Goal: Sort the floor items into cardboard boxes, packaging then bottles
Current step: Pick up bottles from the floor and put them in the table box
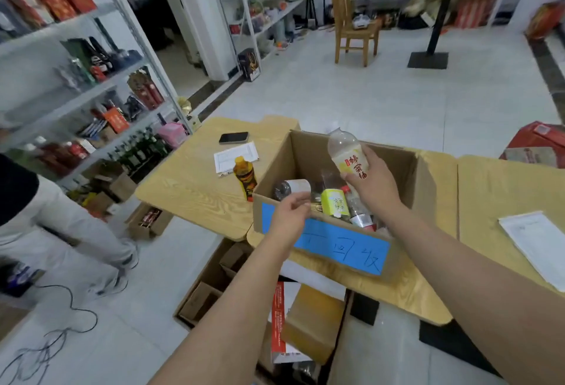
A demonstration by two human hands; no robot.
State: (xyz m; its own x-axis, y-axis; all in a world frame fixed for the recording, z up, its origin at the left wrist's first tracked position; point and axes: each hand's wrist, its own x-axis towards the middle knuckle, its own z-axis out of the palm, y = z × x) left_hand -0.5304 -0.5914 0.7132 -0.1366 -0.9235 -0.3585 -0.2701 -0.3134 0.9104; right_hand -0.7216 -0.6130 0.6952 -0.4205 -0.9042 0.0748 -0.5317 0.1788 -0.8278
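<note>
Bottle [348, 156] upright in right hand [374, 189] grip, above cardboard box [324, 250].

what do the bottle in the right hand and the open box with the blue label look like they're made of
Bottle: likely clear thin plastic, glossy; you see through its upper part, with a printed pale label wrapped lower down. Open box: brown corrugated cardboard, matte, with folded flaps and raw edges. Its blue label looks like paper with handwritten characters.

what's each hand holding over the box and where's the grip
Right hand: clear bottle, gripped around its labelled lower body. Left hand: white-labelled bottle, pinched at one end.
</note>
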